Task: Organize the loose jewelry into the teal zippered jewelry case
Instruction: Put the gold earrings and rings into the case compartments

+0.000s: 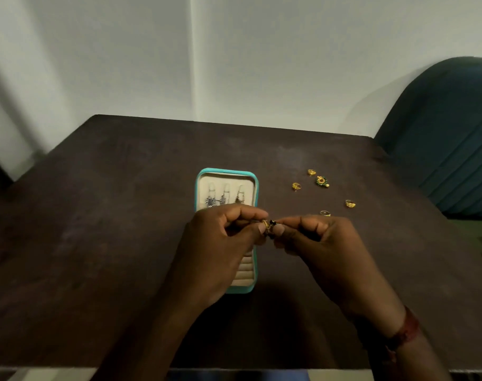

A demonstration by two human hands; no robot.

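Note:
The teal jewelry case (256, 188) lies open in the middle of the dark table, beige inside, with three dangling earrings (224, 199) hung in its far half and a ring roll (246, 270) in its near half. Above the case, my left hand (220, 243) and my right hand (325, 246) meet fingertip to fingertip, both pinching one small gold and dark earring (268, 225). To the right lie loose pieces: a green round earring (321, 181) and several gold rings (296, 186).
The dark wooden table (110, 215) ends at a white wall behind. A teal upholstered chair (448, 138) stands at the right rear corner. A red band (404, 328) wraps my right wrist.

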